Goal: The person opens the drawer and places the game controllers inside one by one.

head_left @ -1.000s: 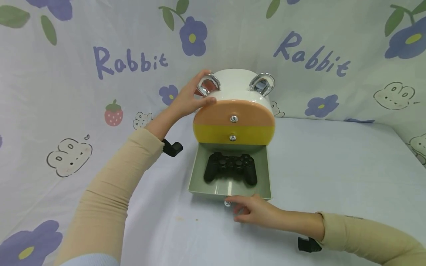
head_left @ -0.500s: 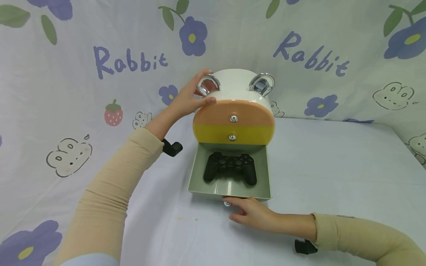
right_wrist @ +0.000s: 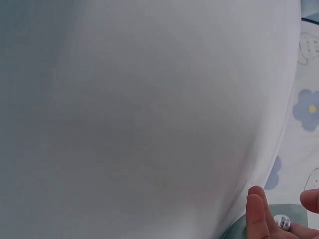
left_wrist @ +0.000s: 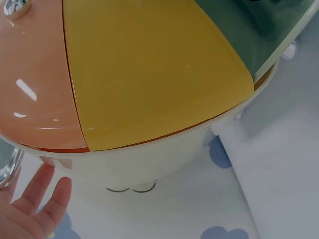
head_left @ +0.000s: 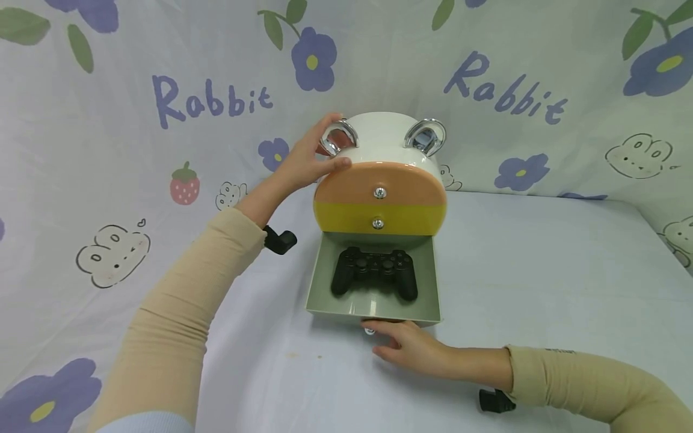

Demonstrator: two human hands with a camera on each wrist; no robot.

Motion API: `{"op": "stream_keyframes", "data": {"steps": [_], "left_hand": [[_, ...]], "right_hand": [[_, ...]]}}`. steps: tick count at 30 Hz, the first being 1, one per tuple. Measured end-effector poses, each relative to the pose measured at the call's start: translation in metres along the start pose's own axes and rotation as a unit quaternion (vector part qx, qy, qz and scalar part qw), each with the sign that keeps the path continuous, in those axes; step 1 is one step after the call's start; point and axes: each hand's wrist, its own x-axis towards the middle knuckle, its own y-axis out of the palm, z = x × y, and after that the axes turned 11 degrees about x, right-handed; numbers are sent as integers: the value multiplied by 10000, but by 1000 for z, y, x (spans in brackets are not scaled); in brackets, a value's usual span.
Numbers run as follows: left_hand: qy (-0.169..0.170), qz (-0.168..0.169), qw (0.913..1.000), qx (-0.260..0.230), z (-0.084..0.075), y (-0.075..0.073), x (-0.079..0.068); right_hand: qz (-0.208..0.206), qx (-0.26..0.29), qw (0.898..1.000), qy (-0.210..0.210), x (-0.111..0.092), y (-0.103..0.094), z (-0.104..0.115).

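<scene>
A small rounded drawer cabinet point(head_left: 381, 135) has a white body, two chrome ear-shaped loops, and an orange point(head_left: 346, 183) and a yellow drawer front point(head_left: 346, 218), both closed. Its bottom green drawer point(head_left: 320, 297) is pulled out and holds a black game controller point(head_left: 373, 267). My left hand point(head_left: 310, 157) rests on the cabinet's upper left, around the left chrome ear point(head_left: 352, 133), thumb at the front rim. My right hand point(head_left: 414, 349) is at the drawer's front, index finger over the small silver knob point(head_left: 370, 331). In the right wrist view the thumb point(right_wrist: 311, 200) stands apart from the fingers.
The cabinet stands on a white cloth-covered table point(head_left: 541, 270). Behind and to the left hangs a printed curtain point(head_left: 379, 60) with purple flowers, rabbits and lettering. A black wrist mount point(head_left: 280, 241) shows at the left sleeve, another black mount point(head_left: 495, 401) at the right sleeve.
The right hand has shifted slightly left and down along the drawer front, its index finger now further over the knob. The left hand, cabinet, drawer and controller look the same.
</scene>
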Motion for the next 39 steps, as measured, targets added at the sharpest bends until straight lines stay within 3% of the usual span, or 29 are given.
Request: {"op": "stream_keyframes", "data": {"steps": [10, 20, 39], "left_hand": [[-11, 27, 10000, 27, 1, 0, 0], [-56, 43, 10000, 12, 2, 1, 1], [-8, -10, 10000, 25, 3, 2, 1]], "right_hand": [[-276, 16, 9994, -229, 7, -11, 6], [-944, 185, 9944, -448, 15, -16, -5], [-1395, 396, 9881, -520, 35, -20, -17]]}}
